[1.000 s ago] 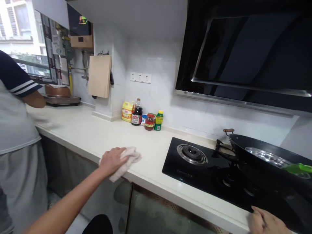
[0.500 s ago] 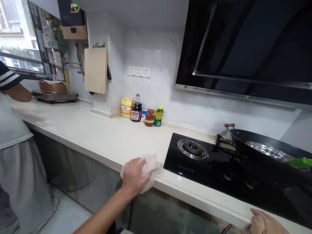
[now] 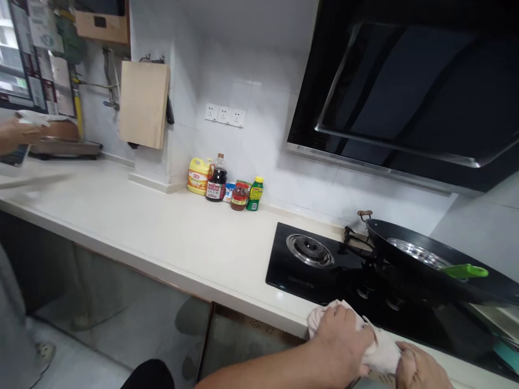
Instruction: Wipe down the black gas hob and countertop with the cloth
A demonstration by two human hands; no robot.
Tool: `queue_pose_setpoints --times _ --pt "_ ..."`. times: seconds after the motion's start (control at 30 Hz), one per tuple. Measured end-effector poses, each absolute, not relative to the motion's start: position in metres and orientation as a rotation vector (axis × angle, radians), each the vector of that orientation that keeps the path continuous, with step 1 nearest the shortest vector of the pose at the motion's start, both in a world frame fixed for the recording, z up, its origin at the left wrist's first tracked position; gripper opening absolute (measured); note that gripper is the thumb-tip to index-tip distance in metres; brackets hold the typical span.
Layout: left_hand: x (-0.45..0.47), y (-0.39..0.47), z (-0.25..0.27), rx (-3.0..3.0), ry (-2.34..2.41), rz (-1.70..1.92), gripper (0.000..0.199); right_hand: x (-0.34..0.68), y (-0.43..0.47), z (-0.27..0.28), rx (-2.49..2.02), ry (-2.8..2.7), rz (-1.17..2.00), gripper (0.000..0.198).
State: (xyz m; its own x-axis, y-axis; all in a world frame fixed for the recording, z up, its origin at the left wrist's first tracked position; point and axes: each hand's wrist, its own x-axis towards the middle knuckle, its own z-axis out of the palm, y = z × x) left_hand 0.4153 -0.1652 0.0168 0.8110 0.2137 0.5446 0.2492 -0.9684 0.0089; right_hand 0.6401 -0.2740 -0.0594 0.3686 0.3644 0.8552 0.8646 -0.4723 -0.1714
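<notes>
Pale counter [image 3: 162,232], cloth [image 3: 381,351] at edge, black hob [image 3: 343,281], white wall [image 3: 263,97]

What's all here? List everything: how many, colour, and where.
Counter: one, cream, centre
Stove: one, black, right
Wok: one, black, on stove
Dish: one, silver, in wok
Utensil: one, green, in wok
Hood: one, black, upper right
Containers: at least five, mixed colours, back of counter
Sockets: three, white, above containers
Cutting board: one, pale wood, left of sockets
Box: one, brown, upper left
Other person's hand: one, far left
Cloth: one, pale pink, front counter edge
Left hand: one, gripping cloth
Right hand: one, cloth's right end
</notes>
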Motion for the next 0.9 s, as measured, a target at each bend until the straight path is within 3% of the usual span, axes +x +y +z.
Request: queue_pose_setpoints --times 0.3,0.4,0.7,0.9 --pt "0.302 -0.114 0.043 -2.989 -0.762 -0.821 0.07 0.626 -0.28 -0.053 -2.011 -1.107 -0.955 0.046" --pt "0.244 -0.086 0.053 -2.965 -0.884 -0.845 0.062 0.618 -0.28 -0.048 -1.979 -1.087 -0.929 0.046" --pt "0.06 0.012 0.056 -2.404 -1.656 -0.745 0.06 0.62 -0.278 -0.05 -1.939 -1.111 -0.949 0.047" --pt "0.026 0.022 0.057 -2.133 -1.893 -0.732 0.066 0.618 -0.279 -0.05 -1.967 -1.093 -0.921 0.046"
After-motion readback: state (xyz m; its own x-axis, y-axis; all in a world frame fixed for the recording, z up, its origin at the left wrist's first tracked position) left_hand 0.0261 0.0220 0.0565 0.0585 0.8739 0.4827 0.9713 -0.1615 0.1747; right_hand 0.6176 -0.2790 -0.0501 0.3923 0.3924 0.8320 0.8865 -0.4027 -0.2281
